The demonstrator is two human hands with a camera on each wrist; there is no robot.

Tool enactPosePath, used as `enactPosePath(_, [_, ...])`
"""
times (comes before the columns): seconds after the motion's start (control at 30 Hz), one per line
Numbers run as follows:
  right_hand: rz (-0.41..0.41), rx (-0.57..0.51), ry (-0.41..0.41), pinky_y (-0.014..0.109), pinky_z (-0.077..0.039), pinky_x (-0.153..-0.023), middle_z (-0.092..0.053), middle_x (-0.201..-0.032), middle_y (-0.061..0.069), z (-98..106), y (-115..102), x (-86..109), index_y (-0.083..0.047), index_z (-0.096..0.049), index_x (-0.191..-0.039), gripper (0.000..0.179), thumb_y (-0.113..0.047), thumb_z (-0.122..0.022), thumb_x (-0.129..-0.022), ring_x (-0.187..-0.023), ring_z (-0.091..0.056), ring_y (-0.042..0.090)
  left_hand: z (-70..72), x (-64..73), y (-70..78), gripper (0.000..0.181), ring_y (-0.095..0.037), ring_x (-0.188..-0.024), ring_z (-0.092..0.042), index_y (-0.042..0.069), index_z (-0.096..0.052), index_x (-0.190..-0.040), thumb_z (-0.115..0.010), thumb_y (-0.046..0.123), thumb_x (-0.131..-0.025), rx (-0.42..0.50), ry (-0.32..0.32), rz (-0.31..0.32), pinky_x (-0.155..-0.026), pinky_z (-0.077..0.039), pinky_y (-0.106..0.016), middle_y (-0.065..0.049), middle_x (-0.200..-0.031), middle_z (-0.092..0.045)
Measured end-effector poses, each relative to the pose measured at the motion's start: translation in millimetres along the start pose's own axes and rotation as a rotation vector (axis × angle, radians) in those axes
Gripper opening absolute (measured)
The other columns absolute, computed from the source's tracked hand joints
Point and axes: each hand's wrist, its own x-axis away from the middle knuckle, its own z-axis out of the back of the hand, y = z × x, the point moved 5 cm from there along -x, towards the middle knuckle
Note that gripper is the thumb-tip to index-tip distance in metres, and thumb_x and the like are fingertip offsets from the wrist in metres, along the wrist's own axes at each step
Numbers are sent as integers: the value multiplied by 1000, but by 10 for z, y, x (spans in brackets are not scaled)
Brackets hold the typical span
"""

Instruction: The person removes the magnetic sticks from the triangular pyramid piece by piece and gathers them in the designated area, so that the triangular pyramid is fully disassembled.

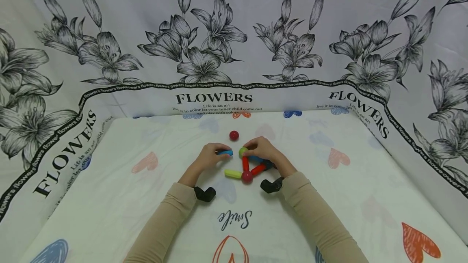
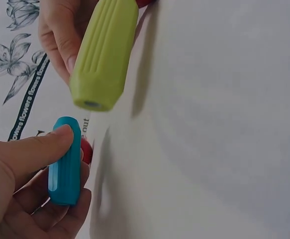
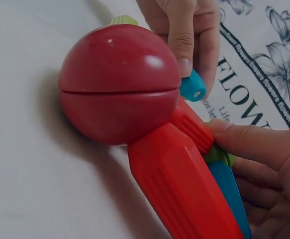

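My left hand (image 1: 208,156) pinches a short blue rod (image 2: 65,169) between thumb and fingers, just left of the joined pieces. With thumb and fingers, my right hand (image 1: 265,150) grips a green ball (image 1: 243,152) at the far corner of that build. A red rod (image 1: 245,164) runs from this ball to a red ball (image 1: 247,177) nearer me. Also joined to the red ball are a second red rod (image 1: 258,169) and a yellow-green rod (image 1: 232,173) pointing left with its end free. Another blue rod (image 3: 230,194) leads off the green ball, partly behind my right hand.
A loose red ball (image 1: 234,135) lies beyond my hands. The white cloth (image 1: 175,218) under everything carries printed hearts and the word "Smile". Behind and at both sides rises a flower-printed curtain (image 1: 263,68). Black wrist-worn devices (image 1: 205,194) sit at both cuffs.
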Motion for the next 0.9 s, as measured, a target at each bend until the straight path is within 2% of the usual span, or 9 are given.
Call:
enactPosePath(0.1, [2,-6,-1,35,-50,-98,-72,-113,11,5,-5,-4,-6,-71,-113,33,-25,-71,-87,-100,-59,19,59,15,-46,27,-28,-111,-63,6,-70,-114,-68,16,-89,3,21,-10,-100,-52,-43,-14,-118,-70])
enactPosePath(0.33, [-11,-9,2,37,-50,-100,-71,-114,11,8,-11,3,-6,-70,-114,33,-24,-71,-87,-102,-59,20,216,48,-115,26,-25,-105,-65,8,-72,-110,-69,22,-88,-18,74,-109,-91,-55,-36,-13,-114,-72])
enactPosePath(0.43, [-12,-6,7,37,-50,-100,-71,-114,11,8,-3,6,-6,-70,-114,33,-25,-71,-87,-102,-59,19,259,32,-157,27,-28,-109,-64,6,-70,-113,-68,19,-89,-29,65,-84,-95,-54,-40,-15,-117,-70])
enactPosePath(0.47, [-15,-8,8,36,-50,-99,-71,-114,11,6,2,7,-7,-70,-114,33,-25,-72,-87,-102,-59,19,268,21,-188,28,-31,-113,-63,5,-69,-115,-67,17,-89,-23,51,-58,-99,-52,-45,-16,-120,-69])
enactPosePath(0.6, [-21,-16,7,35,-50,-98,-71,-114,10,-3,11,14,-7,-71,-114,34,-25,-73,-86,-101,-58,19,332,-16,-270,29,-34,-119,-60,4,-68,-117,-66,13,-90,-32,60,-11,-103,-49,-48,-18,-124,-67])
enactPosePath(0.9, [0,10,-1,33,-52,-94,-72,-112,10,-3,-14,11,-7,-71,-113,33,-25,-73,-86,-98,-58,17,488,-20,-397,28,-37,-119,-60,2,-68,-116,-66,11,-90,-71,112,-14,-103,-48,-49,-20,-124,-66])
